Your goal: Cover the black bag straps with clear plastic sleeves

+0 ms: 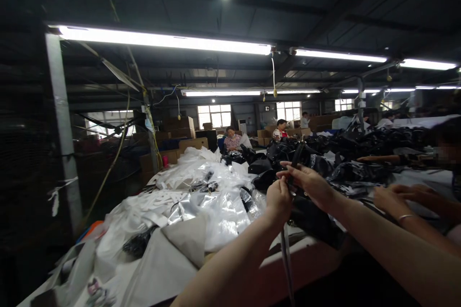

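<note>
A black strap (298, 154) stands up between my two hands, above the near edge of the table. Pinched fingers of my left hand (278, 200) hold its lower part. My right hand (312, 185), just to the right, has its thumb and fingers closed around the strap higher up. From below my left hand a long, thin strip (285, 261) hangs past the table edge; whether it is the same strap I cannot tell. Beneath my right forearm lies a black bag-like piece (311, 218). The exact grip of the fingertips is partly hidden.
Clear plastic bags (223, 213) and pale sheets (158, 268) pile up on the left. Black glossy goods (334, 146) heap behind my hands. A co-worker's hands (396, 201) work close on my right. A metal post (63, 124) stands at left; other people sit farther back.
</note>
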Action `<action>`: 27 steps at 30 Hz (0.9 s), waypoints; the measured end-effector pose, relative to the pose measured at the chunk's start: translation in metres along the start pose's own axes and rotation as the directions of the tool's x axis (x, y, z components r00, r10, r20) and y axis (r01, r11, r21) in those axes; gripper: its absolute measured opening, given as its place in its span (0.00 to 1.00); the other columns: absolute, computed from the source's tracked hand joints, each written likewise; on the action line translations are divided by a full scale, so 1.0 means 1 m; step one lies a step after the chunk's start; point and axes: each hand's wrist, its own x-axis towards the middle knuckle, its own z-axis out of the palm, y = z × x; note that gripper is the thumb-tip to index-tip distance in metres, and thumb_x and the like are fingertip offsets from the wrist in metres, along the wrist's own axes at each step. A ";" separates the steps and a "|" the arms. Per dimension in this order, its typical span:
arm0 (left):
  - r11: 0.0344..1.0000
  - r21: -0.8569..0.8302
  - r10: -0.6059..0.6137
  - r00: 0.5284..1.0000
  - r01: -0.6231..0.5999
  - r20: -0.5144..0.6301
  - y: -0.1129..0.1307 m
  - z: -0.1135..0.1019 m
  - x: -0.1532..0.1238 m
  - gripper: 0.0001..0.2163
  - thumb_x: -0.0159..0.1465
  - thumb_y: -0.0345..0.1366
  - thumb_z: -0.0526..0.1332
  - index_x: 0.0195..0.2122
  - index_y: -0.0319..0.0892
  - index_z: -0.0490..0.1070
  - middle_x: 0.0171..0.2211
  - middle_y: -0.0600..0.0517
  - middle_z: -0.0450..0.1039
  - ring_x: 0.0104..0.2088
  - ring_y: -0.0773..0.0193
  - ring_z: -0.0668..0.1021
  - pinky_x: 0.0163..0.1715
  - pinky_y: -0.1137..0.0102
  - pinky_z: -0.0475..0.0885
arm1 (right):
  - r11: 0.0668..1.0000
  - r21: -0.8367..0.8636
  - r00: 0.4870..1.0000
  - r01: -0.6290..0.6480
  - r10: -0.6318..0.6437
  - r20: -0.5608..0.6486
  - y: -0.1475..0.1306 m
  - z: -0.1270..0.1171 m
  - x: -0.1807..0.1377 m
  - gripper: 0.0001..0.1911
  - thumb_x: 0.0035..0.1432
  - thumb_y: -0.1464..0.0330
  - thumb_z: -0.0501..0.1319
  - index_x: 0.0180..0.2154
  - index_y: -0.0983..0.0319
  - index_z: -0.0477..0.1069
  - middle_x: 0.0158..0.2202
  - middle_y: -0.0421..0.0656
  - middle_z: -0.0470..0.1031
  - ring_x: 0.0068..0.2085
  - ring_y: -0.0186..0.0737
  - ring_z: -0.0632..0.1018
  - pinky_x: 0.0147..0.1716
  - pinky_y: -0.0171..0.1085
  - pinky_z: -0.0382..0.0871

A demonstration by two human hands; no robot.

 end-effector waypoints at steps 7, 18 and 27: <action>0.993 -0.083 -0.080 0.992 0.087 0.093 0.011 0.011 -0.008 0.23 0.68 0.57 0.48 0.27 0.43 0.63 0.11 0.58 0.59 0.10 0.70 0.61 0.12 0.75 0.55 | 0.994 0.023 0.975 0.108 -0.101 -0.200 -0.037 -0.011 0.022 0.15 0.65 0.61 0.58 0.33 0.61 0.78 0.30 0.46 0.82 0.43 0.46 0.82 0.51 0.45 0.71; 0.976 -0.202 -0.021 0.966 0.075 0.257 0.055 0.017 0.023 0.24 0.69 0.56 0.48 0.27 0.40 0.64 0.12 0.55 0.65 0.10 0.69 0.67 0.11 0.75 0.61 | 0.967 -0.043 0.968 0.252 -0.251 0.014 -0.064 -0.004 0.018 0.23 0.67 0.53 0.53 0.41 0.63 0.79 0.37 0.48 0.82 0.45 0.45 0.81 0.51 0.42 0.71; 0.977 -0.209 0.063 0.984 -0.028 0.164 0.098 0.024 0.051 0.21 0.70 0.51 0.51 0.25 0.40 0.62 0.14 0.59 0.58 0.12 0.73 0.61 0.15 0.77 0.62 | 0.979 -0.179 0.978 0.100 -0.064 0.197 -0.069 -0.005 0.043 0.28 0.63 0.51 0.58 0.52 0.65 0.75 0.17 0.39 0.73 0.19 0.38 0.72 0.19 0.34 0.64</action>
